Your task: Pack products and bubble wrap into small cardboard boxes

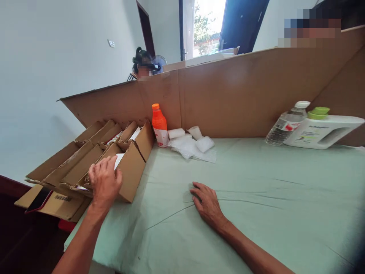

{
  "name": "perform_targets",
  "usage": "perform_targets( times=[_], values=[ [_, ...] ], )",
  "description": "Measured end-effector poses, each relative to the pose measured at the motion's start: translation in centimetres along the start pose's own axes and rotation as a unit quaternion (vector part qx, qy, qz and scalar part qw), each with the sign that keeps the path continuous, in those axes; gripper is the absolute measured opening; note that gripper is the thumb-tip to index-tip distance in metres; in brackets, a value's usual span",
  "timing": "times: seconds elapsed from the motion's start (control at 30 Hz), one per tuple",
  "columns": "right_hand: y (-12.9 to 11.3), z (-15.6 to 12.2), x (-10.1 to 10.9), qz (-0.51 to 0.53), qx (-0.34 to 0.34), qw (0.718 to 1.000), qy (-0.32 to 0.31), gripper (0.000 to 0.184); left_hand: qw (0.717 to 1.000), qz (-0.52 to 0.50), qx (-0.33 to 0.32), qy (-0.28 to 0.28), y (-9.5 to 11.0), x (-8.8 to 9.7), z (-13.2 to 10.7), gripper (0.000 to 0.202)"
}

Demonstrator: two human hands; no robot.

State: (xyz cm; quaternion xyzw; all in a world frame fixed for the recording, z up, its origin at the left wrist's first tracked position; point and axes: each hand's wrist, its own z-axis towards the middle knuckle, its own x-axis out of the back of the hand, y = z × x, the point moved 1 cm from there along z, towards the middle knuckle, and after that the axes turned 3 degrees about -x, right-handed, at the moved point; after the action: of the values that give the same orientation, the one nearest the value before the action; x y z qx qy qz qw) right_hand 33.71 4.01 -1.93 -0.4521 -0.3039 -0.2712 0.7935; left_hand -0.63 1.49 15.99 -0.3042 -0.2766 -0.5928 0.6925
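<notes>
- The brown box [132, 171] sits at the left end of the pale green, cloth-topped surface [285, 220]. It is open at the top, and bits of card split it into slots.
- A white thing [118, 160] pokes up from a slot at the near right end of the box.
- The left hand [105, 179] is over that end, right beside the white thing. The back of the hand faces up, the fingers bend down, and the thumb is on the right. I cannot tell if its grip is clamped on anything, because the hand hides the fingertips.
- The left arm comes up from the bottom of the view and leans a little to the right.
- The right hand [208, 203] rests on the surface, well apart from the box. Its fingers point left and bend a little. Its grip is loose and apart, with nothing in it.
- The right arm slants in from the bottom right.
- An orange bottle [160, 127] stands just beside the box, near some white wrap [205, 144].
- A clear bottle [285, 127] and a white jug [308, 131] are far to the right.
- A tall cardboard wall [228, 99] stands behind them.
</notes>
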Motion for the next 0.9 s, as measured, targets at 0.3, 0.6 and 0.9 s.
perform_targets(
  times=[0.3,0.6,0.9],
  values=[
    [-0.2,-0.1,0.4,0.071,-0.045,0.995,0.05,0.029,0.99,-0.09,-0.095,-0.06,1.6,-0.8,-1.2,0.049],
    [1.2,0.8,2.8,0.234,-0.135,0.955,0.123,0.021,0.925,-0.298,-0.233,-0.031,4.2,7.4,-7.4,0.06],
    [-1.0,-4.9,6.7,0.283,-0.211,0.935,0.017,0.02,0.899,-0.393,0.142,-0.129,0.6,1.1,-13.9,0.067]
  ],
)
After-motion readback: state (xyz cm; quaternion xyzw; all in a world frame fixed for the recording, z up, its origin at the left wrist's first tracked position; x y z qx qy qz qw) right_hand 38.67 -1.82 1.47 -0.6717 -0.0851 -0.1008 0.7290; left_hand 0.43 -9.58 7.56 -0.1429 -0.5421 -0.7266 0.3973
